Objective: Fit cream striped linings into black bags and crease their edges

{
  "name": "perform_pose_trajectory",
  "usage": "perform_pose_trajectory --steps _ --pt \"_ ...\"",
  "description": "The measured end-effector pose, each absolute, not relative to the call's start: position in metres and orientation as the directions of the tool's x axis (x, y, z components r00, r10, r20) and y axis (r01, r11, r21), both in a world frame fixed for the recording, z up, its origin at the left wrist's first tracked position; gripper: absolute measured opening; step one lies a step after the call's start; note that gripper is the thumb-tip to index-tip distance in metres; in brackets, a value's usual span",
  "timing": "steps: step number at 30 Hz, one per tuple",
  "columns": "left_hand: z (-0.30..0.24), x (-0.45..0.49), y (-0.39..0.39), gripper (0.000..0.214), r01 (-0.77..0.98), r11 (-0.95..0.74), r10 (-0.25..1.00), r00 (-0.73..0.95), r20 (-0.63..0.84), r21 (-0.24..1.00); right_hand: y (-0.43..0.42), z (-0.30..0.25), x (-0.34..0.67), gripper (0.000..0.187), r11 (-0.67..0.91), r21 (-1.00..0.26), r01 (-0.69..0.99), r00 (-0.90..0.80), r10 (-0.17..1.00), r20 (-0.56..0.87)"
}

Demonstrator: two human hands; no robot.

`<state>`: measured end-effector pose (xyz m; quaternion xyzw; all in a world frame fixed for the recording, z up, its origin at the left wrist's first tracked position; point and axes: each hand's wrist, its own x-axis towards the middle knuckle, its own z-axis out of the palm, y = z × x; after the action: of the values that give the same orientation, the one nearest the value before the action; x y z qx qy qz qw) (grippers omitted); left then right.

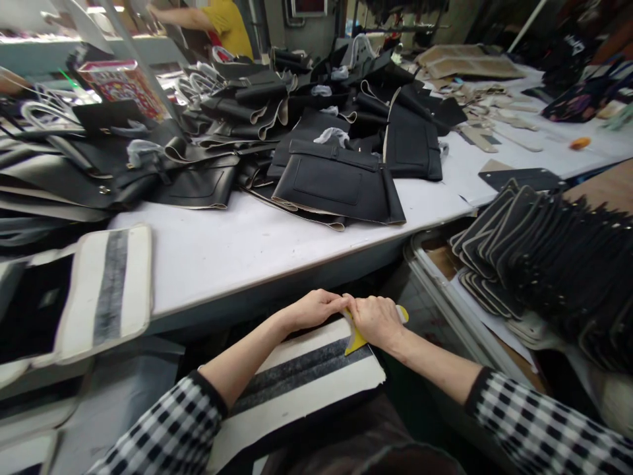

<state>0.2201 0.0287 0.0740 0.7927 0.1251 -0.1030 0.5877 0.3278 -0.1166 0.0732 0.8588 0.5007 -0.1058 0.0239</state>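
Observation:
Across my lap lies a pale bag panel (297, 399) with a dark grey band along its middle. My right hand (376, 322) is closed around a yellow tool (355, 342) with a curved edge, its kind mostly hidden by the fingers. One yellow end sticks out beyond the knuckles; the other rests against the panel near its right end. At the panel's far edge, my left hand (316, 309) is closed on the border, its fingertips meeting the right hand. What lies under those fingertips is hidden.
Black leather bag pieces (326, 178) are heaped on the white table (198, 257) ahead. Several dark rounded flaps (534, 257) stand in a row at right. Striped pale panels (111, 290) lie at left. A person in a yellow shirt (230, 30) is at the back.

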Motion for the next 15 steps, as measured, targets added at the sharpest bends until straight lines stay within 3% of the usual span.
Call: perform_pose_trajectory --steps 4,6,11,15 --pt "0.076 0.227 0.035 0.042 0.459 0.051 0.035 0.887 -0.461 0.887 -0.127 0.073 0.328 0.058 -0.545 -0.14 0.827 0.507 0.83 -0.234" --pt "0.074 0.23 0.035 0.043 0.493 0.136 0.024 0.866 -0.5 0.859 -0.134 0.072 0.331 0.055 -0.566 -0.193 0.802 0.516 0.818 -0.254" --pt "0.069 0.232 0.032 0.046 0.458 0.238 -0.045 0.886 -0.462 0.856 -0.154 0.063 0.347 0.063 -0.662 -0.292 0.69 0.592 0.748 -0.298" --pt "0.066 0.23 0.035 0.044 0.482 0.225 -0.064 0.875 -0.481 0.847 -0.157 0.058 0.356 0.068 -0.73 -0.287 0.621 0.667 0.684 -0.297"
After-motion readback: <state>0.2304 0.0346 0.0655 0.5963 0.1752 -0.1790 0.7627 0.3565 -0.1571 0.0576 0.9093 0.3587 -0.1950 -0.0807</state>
